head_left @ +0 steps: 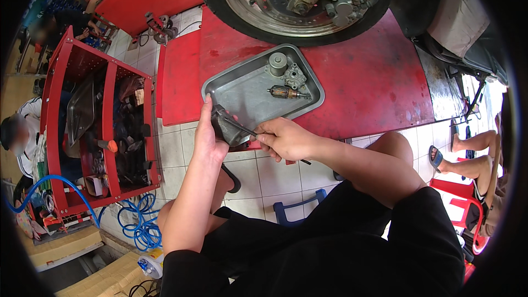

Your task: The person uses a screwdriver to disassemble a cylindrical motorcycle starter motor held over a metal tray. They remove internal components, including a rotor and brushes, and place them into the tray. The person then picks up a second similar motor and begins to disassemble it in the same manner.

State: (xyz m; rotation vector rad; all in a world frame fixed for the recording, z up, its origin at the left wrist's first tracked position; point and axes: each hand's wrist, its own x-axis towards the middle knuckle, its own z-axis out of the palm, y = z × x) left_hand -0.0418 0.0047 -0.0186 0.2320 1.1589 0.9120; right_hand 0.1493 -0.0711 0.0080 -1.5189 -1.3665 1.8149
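Observation:
My left hand is wrapped round a dark grey metal part at the near left corner of a metal tray. The fingers behind that part are hidden. In my right hand is a thin dark stick-like tool, its far end against the part; its kind is not clear. Inside the tray, toward the right, lie a round metal motor housing, a cast metal cover and an armature with copper windings.
The tray rests on a red platform, below a motorcycle wheel at the far side. A red tool cart stands at left, near a coiled blue hose. A blue stool is below me. Another person's legs show at right.

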